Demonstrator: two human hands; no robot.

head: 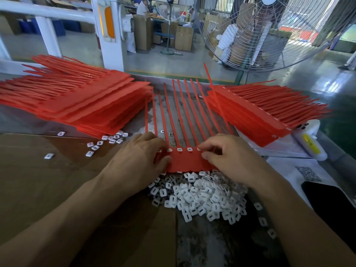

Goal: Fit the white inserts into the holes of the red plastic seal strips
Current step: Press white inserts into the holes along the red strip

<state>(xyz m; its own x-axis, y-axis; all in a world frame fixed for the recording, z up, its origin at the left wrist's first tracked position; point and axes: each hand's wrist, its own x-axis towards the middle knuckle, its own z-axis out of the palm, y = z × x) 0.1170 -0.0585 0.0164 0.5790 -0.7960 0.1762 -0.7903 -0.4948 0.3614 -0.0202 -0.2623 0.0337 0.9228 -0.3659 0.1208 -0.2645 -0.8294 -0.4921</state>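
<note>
No text reads clearly; the paper sheet (300, 166) bears a blurred, perhaps QR, code.

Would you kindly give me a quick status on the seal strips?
Left hand and right hand pinching red strip sheet. Three inserts visibly seated. Loose inserts pile below. Nothing blocking.

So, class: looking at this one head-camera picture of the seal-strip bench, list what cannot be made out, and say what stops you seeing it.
- Outer holes of the red strip sheet: covered by the left hand and right hand.
- Inserts nearest the sheet: hidden beneath its edge.
- Left stack: cut off by the frame's left edge.
- Printed code on the paper: too small to read.
- Dark phone-like object: cut off at the right edge.
</note>
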